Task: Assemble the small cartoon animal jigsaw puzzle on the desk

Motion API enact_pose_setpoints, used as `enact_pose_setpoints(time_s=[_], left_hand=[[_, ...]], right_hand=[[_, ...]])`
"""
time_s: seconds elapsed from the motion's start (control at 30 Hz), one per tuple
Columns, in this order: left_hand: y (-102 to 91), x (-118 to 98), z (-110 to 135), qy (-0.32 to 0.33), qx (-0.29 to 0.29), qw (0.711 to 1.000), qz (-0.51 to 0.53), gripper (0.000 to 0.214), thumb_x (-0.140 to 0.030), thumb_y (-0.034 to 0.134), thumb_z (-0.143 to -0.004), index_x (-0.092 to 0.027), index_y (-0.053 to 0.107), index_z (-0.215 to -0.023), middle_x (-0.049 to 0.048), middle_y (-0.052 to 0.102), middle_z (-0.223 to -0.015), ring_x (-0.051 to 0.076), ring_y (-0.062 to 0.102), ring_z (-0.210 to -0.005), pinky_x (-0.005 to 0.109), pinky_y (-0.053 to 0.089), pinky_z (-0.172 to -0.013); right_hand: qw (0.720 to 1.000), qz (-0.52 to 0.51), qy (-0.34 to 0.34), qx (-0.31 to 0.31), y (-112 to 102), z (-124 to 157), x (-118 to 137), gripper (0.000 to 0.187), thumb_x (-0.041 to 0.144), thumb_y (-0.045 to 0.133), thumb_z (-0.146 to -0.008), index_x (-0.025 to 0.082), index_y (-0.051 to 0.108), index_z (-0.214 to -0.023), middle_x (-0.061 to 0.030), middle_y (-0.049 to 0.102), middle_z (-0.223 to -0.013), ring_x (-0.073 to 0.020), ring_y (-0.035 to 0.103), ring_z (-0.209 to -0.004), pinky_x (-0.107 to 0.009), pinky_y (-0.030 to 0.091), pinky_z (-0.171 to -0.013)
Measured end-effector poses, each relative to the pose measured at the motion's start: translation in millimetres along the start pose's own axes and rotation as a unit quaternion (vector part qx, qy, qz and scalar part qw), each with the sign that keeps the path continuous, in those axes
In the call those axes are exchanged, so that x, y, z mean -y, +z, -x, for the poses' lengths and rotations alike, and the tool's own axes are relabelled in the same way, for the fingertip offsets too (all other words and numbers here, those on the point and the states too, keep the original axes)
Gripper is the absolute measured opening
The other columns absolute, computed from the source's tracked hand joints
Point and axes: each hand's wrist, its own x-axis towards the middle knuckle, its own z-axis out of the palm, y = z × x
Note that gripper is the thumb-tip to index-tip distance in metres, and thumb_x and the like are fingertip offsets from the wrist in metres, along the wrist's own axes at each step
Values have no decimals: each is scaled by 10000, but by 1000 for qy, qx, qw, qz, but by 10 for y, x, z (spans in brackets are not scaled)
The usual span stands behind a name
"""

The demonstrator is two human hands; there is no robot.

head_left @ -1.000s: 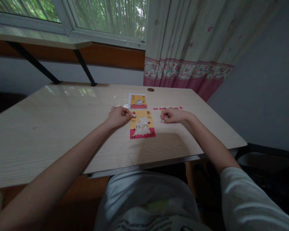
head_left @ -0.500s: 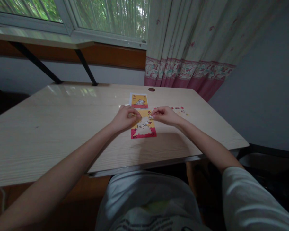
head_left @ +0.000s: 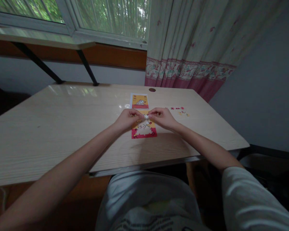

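Observation:
A small yellow and red jigsaw puzzle (head_left: pixel 144 130) lies on the wooden table (head_left: pixel 62 122) in front of me. My left hand (head_left: pixel 127 118) and my right hand (head_left: pixel 162 117) meet over its upper half, fingers pinched. Between the fingertips sits a small pale puzzle piece (head_left: pixel 146 117), held by both hands. The top of the puzzle is hidden under my hands. A reference picture card (head_left: pixel 139 101) lies just beyond the puzzle.
Several loose red and yellow pieces (head_left: pixel 179 110) lie to the right of my right hand. A round cable hole (head_left: pixel 152 89) is at the table's far edge. A window, a shelf on black brackets and a patterned curtain (head_left: pixel 188 48) stand behind.
My right hand moved left from the loose pieces to the puzzle with a piece. My left hand shifted right to meet it over the puzzle.

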Motion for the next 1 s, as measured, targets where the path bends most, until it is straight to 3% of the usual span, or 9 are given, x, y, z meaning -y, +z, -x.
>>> enact_pose_setpoints(time_s=[0.17,0.37,0.53,0.7,0.83,1.0], left_hand=[[19,-18,-3,-44,-1,996,81,110,-242,765,-642,-152,705,-621,30,654,-647,128,567,-615,314,499,-656],[12,-76,15,-60,12,992,111,94,-224,762,-639,-139,725,-645,57,686,-694,157,603,-680,353,511,-729],[14,-106,32,-48,33,992,115,129,-252,770,-637,-138,729,-682,67,699,-740,169,614,-722,364,509,-759],[-10,-87,14,-15,28,999,31,172,-300,759,-636,-146,713,-695,52,677,-710,160,584,-684,346,490,-714],[-79,-62,5,43,30,995,-89,183,-318,702,-683,-150,718,-755,48,671,-728,164,567,-689,338,465,-706],[-179,-58,14,143,62,934,-320,164,-249,632,-733,-214,765,-822,43,699,-842,216,562,-856,430,381,-913]], right_hand=[[991,112,-65,-17,-33,35,104,144,326,658,-834,201,728,-847,-42,701,-821,-153,586,-744,-298,433,-713],[969,193,-154,-28,-52,33,96,171,334,624,-878,187,710,-859,-38,700,-797,-158,591,-762,-307,400,-755],[961,214,-170,-48,-43,37,81,184,322,582,-902,174,685,-864,-44,692,-804,-161,583,-767,-308,381,-760],[961,233,-148,-30,-34,35,90,175,305,565,-903,175,676,-866,-47,688,-820,-165,580,-782,-307,363,-761],[966,230,-117,21,-20,24,61,151,289,601,-873,168,684,-842,-42,685,-791,-162,581,-771,-291,372,-751],[967,217,-96,97,8,14,-10,87,197,623,-826,155,698,-817,-37,679,-759,-148,593,-744,-267,388,-733]])
